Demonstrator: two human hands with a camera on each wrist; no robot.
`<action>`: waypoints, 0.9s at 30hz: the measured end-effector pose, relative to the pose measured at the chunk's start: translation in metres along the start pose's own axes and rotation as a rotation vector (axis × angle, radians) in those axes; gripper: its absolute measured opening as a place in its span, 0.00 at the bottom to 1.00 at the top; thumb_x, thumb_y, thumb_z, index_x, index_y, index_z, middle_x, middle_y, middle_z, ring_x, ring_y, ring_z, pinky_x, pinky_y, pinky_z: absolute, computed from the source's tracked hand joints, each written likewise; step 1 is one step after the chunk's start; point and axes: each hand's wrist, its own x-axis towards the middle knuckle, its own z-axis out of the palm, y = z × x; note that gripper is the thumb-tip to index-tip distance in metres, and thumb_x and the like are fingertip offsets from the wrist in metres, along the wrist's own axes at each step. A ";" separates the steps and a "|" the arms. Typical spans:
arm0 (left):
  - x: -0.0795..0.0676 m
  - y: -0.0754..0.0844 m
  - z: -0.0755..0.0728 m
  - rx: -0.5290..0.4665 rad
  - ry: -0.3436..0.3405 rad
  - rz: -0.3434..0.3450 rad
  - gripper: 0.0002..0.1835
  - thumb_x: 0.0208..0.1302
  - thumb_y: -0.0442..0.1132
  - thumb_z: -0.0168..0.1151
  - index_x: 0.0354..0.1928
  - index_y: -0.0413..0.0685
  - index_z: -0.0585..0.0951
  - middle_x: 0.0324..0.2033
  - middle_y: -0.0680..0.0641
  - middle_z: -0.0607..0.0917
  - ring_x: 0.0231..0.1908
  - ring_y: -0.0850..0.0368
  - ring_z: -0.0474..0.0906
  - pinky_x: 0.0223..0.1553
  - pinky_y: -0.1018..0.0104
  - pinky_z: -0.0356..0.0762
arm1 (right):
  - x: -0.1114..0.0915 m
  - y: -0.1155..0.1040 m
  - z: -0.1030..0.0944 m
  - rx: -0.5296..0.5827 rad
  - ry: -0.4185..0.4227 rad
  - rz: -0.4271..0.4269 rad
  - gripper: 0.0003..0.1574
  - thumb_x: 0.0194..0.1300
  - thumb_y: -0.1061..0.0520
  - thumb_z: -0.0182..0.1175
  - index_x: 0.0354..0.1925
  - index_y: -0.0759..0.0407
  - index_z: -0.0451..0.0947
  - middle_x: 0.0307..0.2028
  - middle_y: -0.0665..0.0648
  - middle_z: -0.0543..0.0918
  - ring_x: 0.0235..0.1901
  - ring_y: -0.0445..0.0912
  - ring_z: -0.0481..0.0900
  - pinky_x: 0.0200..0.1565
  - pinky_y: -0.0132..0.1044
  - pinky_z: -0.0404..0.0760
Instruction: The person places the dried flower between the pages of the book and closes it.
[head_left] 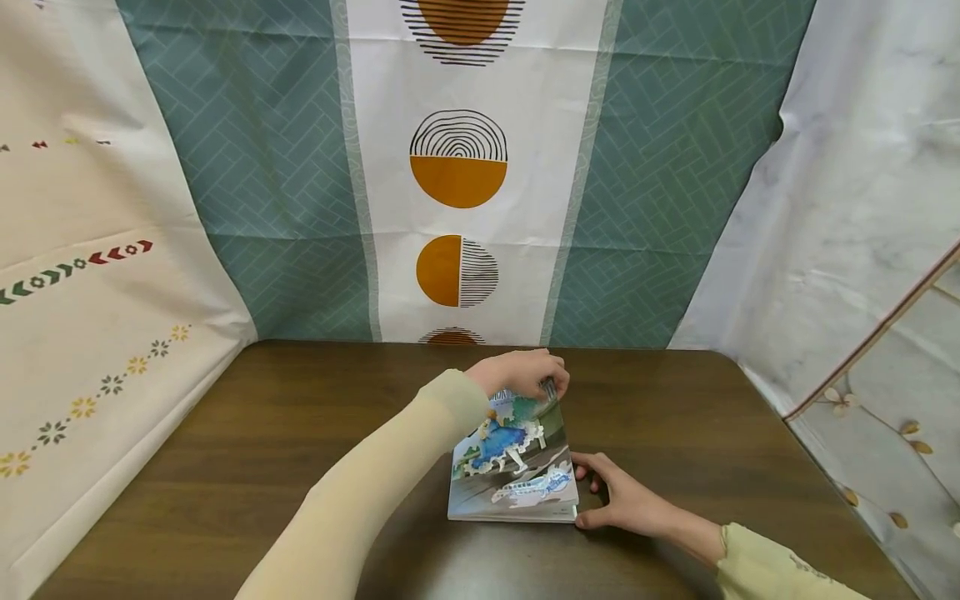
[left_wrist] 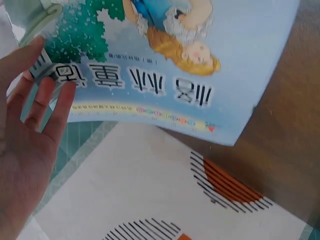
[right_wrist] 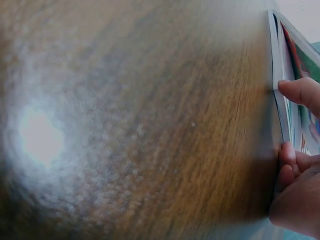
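A picture book (head_left: 517, 471) with a girl in a blue dress on its cover lies on the brown table, its title edge farthest from me. My left hand (head_left: 525, 372) reaches across to the far right corner and pinches the cover there. In the left wrist view the thumb and fingers of the left hand (left_wrist: 32, 115) bend that corner of the cover (left_wrist: 150, 40). At the near right edge my right hand (head_left: 630, 500) holds the book's side. The right wrist view shows the right thumb (right_wrist: 300, 92) against the page edges, with the other fingers curled lower along them.
The wooden table (head_left: 300, 417) extends on both sides of the book. A patterned curtain (head_left: 465, 183) hangs behind its far edge. Pale cloths stand at the left (head_left: 90, 250) and right (head_left: 847, 250). Light glares off the table's near part.
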 end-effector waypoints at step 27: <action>0.024 0.004 0.041 0.072 -0.036 -0.135 0.08 0.67 0.40 0.64 0.40 0.68 0.81 0.47 0.63 0.77 0.47 0.61 0.66 0.42 0.67 0.68 | -0.002 0.002 -0.002 -0.017 -0.016 -0.033 0.55 0.56 0.49 0.72 0.72 0.66 0.57 0.53 0.60 0.68 0.43 0.38 0.64 0.44 0.31 0.67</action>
